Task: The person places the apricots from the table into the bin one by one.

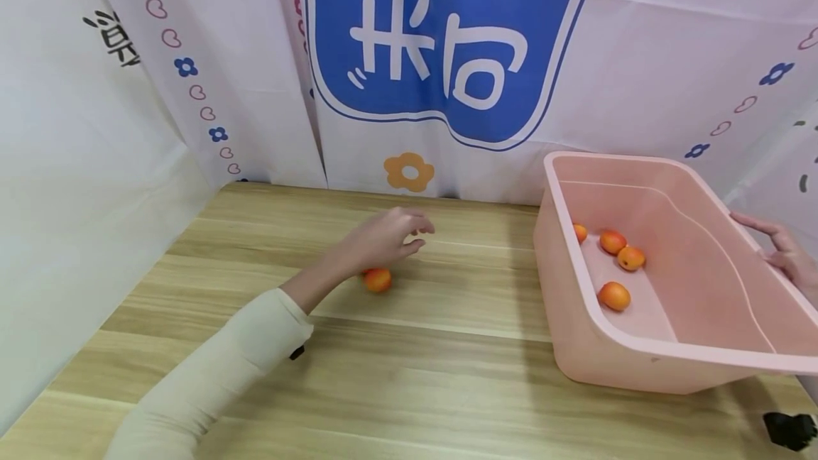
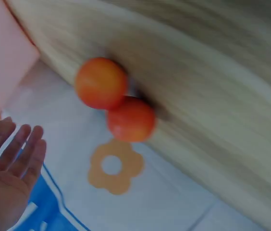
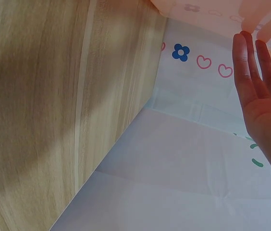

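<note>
My left hand point(image 1: 391, 236) is over the wooden table, its fingers loosely bent with nothing between them. Just below its wrist lies a small orange-red fruit point(image 1: 378, 280), with another mostly hidden by the arm. The left wrist view shows both, a rounder fruit point(image 2: 101, 83) touching a redder fruit point(image 2: 131, 120); their exact kind is unclear. At the right side of a pink plastic bin point(image 1: 578, 261), my right hand point(image 1: 789, 258) touches the rim and outer wall. Its fingers look straight in the right wrist view. Several similar fruits point(image 1: 615, 296) lie on the bin floor.
The bin stands at the right of the wooden table point(image 1: 409, 382). A printed white cloth point(image 1: 486, 169) hangs behind the table's back edge. A small black object point(image 1: 789, 431) is at the lower right, and a smaller black piece point(image 1: 297, 353) shows beside the left sleeve.
</note>
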A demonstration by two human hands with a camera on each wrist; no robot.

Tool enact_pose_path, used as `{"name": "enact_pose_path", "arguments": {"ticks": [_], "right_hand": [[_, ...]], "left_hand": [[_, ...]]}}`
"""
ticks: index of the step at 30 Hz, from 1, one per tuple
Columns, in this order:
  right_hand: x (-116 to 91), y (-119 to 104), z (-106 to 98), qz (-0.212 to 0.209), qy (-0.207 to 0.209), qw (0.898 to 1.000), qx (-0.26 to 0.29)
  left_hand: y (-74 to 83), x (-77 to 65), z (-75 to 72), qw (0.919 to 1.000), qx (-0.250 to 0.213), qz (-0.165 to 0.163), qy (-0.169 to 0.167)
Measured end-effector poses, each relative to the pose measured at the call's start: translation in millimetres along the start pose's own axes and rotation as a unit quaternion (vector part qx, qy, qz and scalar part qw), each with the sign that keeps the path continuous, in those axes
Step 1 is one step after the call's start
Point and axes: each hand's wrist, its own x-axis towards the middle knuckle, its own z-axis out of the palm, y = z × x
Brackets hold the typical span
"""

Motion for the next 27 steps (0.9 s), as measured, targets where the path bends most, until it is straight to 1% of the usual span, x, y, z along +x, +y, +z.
{"name": "enact_pose_path", "arguments": {"ticks": [2, 7, 9, 11, 14, 20, 23, 27], "right_hand": [[-0.3, 0.0, 0.0, 0.003, -0.002, 1.000, 0.008], [-1.3, 1.3, 1.6, -0.006, 0.014, 1.000, -0.001], [-1.7, 1.5, 2.7, -0.010, 0.022, 1.000, -0.009], [-1.9, 1.2, 3.9, -0.009, 0.027, 1.000, -0.010], [-2.2, 0.4, 5.5, -0.003, 0.032, 0.999, -0.002], [-1.8, -0.3, 7.0, -0.005, 0.046, 0.999, -0.027], [-1.0, 1.2, 7.1, -0.018, 0.059, 0.997, -0.044], [-0.2, 3.6, 5.6, -0.030, 0.072, 0.996, -0.037]], "left_hand": [[-9.6, -8.3, 1.0, 0.9998, 0.007, -0.011, -0.012], [-33.3, -25.9, 3.3, 0.9969, -0.009, -0.061, -0.049], [-41.3, -31.5, 4.1, 0.9951, -0.018, -0.077, -0.058], [-47.7, -36.3, 4.7, 0.9937, -0.024, -0.087, -0.067], [-53.7, -42.6, 4.5, 0.9919, -0.033, -0.095, -0.077], [-60.8, -50.8, 5.5, 0.9873, -0.056, -0.111, -0.099], [-63.8, -52.7, 7.1, 0.9862, -0.059, -0.112, -0.107], [-66.1, -53.6, 8.6, 0.9865, -0.061, -0.109, -0.105]]}}
